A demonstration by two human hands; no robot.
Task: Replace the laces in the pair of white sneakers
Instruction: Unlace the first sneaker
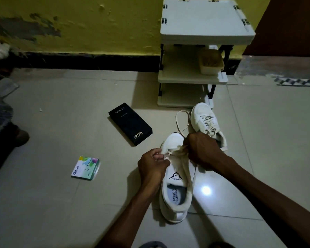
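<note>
A white sneaker [175,187] lies on the floor tiles in front of me, toe pointing away, its tongue marked SPEED. My left hand [153,165] pinches a cream lace end at the sneaker's left eyelets. My right hand [202,151] grips the lace on the right side near the toe. From there the cream lace [182,120] loops out over the floor beyond the toe. The second white sneaker [207,122] stands behind my right hand, laced with a greyish lace, and my hand hides part of its heel.
A black phone box [131,123] lies left of the sneakers. Farther left, nearer me, is a small green and white packet [86,168]. A white plastic shelf rack [200,51] stands against the yellow wall with a tub [210,62] on its middle shelf. Dark objects line the left edge.
</note>
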